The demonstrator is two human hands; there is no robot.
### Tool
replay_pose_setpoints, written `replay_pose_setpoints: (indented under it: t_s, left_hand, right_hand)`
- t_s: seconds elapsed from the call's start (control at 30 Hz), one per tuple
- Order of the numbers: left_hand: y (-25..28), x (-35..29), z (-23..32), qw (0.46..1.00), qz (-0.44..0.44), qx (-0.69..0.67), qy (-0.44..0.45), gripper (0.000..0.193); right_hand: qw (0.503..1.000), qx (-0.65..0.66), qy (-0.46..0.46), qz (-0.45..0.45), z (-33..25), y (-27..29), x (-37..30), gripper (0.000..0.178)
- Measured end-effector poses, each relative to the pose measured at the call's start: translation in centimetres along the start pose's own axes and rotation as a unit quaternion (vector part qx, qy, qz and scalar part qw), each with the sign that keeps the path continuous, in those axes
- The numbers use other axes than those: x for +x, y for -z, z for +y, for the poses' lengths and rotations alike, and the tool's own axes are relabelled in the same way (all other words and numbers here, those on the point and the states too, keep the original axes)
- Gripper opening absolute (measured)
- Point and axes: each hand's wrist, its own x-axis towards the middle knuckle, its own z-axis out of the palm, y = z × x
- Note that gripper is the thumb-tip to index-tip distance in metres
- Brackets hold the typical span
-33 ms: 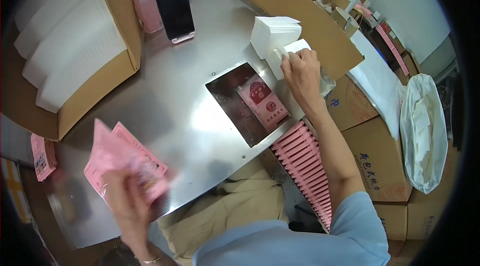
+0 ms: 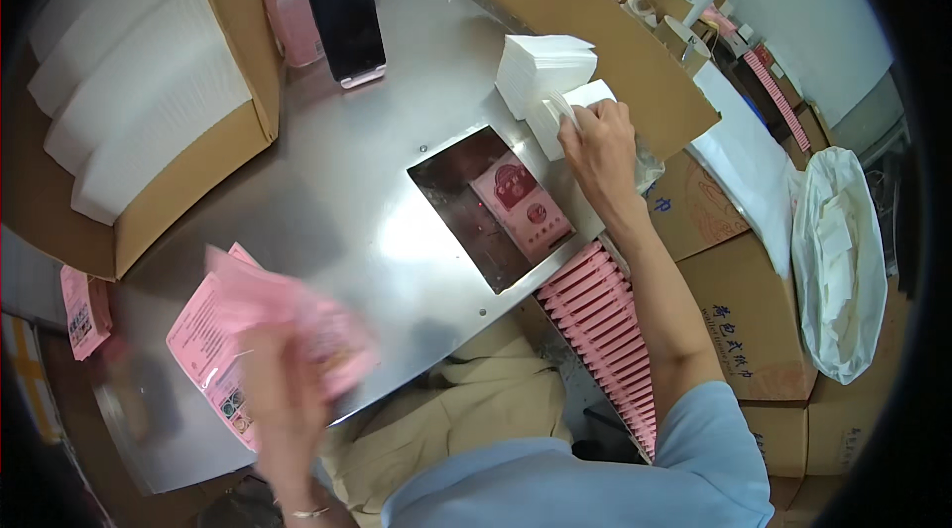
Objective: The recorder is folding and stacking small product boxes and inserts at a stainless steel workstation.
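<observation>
My left hand, smeared by motion, is closed on a pink printed packet lifted off the tabletop. Beneath it, more flat pink packets lie on the metal table. My right hand pinches the edge of some folded white tissues. Just behind these stands a taller stack of folded white tissues. Within the dark rectangular opening in the tabletop lies a pink printed pack, apart from both hands.
A cardboard box of white tissue stacks occupies the left. A phone on a stand and a pink bottle are at the back. Below my right arm is a row of pink packs. Cartons and a white bag stand at right.
My left hand has moved right with the pink packet, uncovering more of the packets under it. My right hand stays at the tissues.
</observation>
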Motion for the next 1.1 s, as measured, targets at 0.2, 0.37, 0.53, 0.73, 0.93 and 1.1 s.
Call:
replay_pose_setpoints:
  t_s: [0.2, 0.37, 0.53, 0.73, 0.93, 1.1]
  left_hand:
    - [-8.7, 2.2, 4.5, 0.972, -0.032, 0.138, -0.187, 0.021]
    - [-9.6, 1.9, 3.6, 0.972, -0.094, 0.080, -0.200, 0.026]
    - [-8.8, 1.7, 3.2, 0.968, -0.124, -0.034, -0.217, 0.058]
    - [-9.0, 2.2, 4.2, 0.974, -0.067, 0.110, -0.185, 0.084]
    - [-7.7, 2.3, 3.9, 0.964, -0.064, 0.198, -0.164, 0.071]
    - [-8.8, 2.1, 4.8, 0.964, -0.001, 0.235, -0.122, 0.055]
  right_hand:
    - [0.997, 0.065, -0.042, -0.018, 0.9, 0.5, 0.1, 0.018]
    - [0.997, 0.068, -0.008, 0.038, 1.0, 0.4, -0.6, 0.026]
    - [0.949, 0.153, 0.268, -0.068, -7.1, 1.3, -6.4, 0.047]
    - [0.931, 0.117, 0.289, -0.191, -13.5, 2.6, -5.9, 0.030]
    - [0.883, 0.367, 0.238, -0.168, -13.9, 4.0, -6.5, 0.026]
    - [0.991, -0.118, 0.066, 0.019, -2.9, 1.2, -0.1, 0.029]
